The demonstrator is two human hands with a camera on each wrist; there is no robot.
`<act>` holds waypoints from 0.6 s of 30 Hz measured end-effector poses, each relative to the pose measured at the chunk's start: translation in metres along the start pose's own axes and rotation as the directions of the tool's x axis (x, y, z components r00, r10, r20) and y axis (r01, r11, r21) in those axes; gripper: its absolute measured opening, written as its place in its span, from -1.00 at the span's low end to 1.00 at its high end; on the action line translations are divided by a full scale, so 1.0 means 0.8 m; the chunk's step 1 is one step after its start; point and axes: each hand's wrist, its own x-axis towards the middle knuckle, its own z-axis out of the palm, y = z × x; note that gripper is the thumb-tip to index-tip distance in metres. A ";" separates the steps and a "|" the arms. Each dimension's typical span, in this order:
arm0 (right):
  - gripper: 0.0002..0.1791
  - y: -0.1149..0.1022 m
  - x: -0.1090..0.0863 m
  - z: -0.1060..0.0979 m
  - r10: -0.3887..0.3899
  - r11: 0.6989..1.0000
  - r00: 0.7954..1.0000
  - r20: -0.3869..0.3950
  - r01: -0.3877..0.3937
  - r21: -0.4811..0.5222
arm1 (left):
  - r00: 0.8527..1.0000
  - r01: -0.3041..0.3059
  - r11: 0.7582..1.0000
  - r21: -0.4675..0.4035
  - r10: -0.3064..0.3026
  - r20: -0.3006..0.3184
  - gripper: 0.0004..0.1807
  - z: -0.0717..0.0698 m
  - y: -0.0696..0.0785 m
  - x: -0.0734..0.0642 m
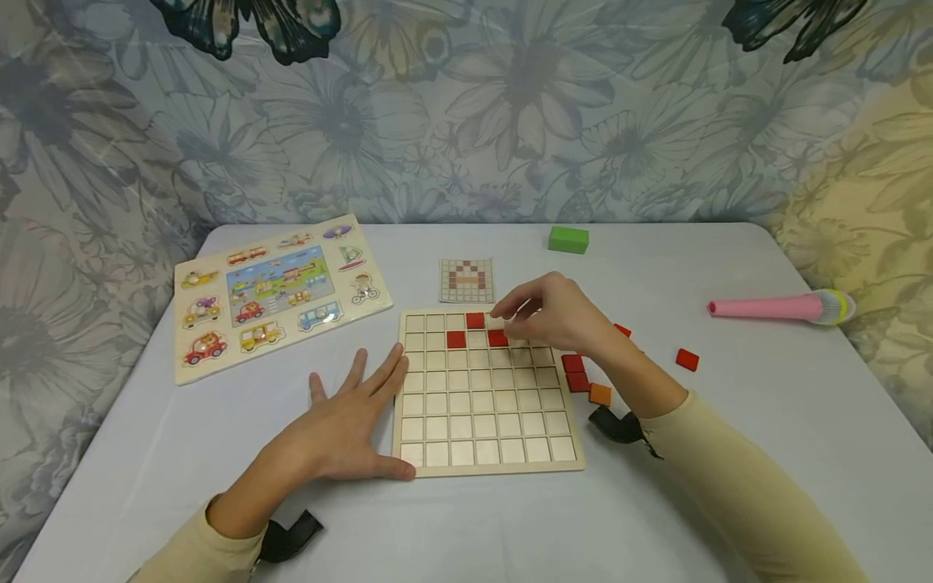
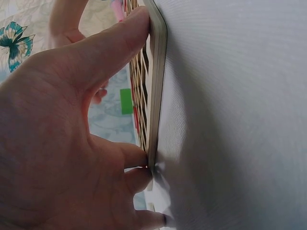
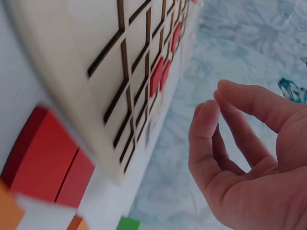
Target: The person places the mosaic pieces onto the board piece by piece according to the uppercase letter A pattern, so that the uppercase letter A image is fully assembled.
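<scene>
A wooden grid board (image 1: 490, 471) lies on the table with three red square tiles (image 1: 455, 339) set in its upper cells. My left hand (image 1: 350, 429) spreads at the board's left side. Its thumb rests on the near left corner, and its straight fingers touch the left edge, as the left wrist view (image 2: 91, 105) also shows. Over the upper right cells is my right hand (image 1: 550, 312), close to one red tile (image 1: 499, 338). In the right wrist view, the thumb and fingers (image 3: 205, 120) are bent with their tips near each other, and nothing shows between them.
Red tiles (image 1: 574, 372) and an orange tile (image 1: 601, 394) lie right of the board; another red tile (image 1: 688, 359) sits farther out. A pattern card (image 1: 466, 281) and green block (image 1: 568, 240) are behind. A vehicle puzzle (image 1: 284, 291) is left, a pink toy microphone (image 1: 773, 308) right.
</scene>
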 end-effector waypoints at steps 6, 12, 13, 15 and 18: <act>-0.72 0.015 -0.017 -0.021 0.036 0.999 0.999 -0.039 -0.037 -0.021 | 1.000 -0.002 1.000 0.002 0.002 -0.001 0.47 0.000 -0.001 0.000; -0.70 0.030 -0.032 -0.040 0.094 0.995 0.993 -0.073 -0.095 -0.010 | 1.000 -0.004 1.000 -0.003 0.004 0.003 0.47 0.000 -0.001 0.000; -0.70 0.033 -0.034 -0.043 0.105 0.994 0.991 -0.078 -0.106 -0.009 | 1.000 -0.004 1.000 -0.004 0.004 0.002 0.47 0.000 -0.001 0.000; -0.70 0.039 -0.039 -0.048 0.125 0.992 0.988 -0.089 -0.126 -0.007 | 1.000 -0.005 1.000 -0.003 0.005 0.000 0.47 0.000 -0.002 0.000; -0.70 0.048 -0.046 -0.056 0.156 0.988 0.982 -0.104 -0.157 -0.003 | 1.000 -0.005 1.000 0.001 0.005 -0.001 0.47 0.001 -0.002 0.001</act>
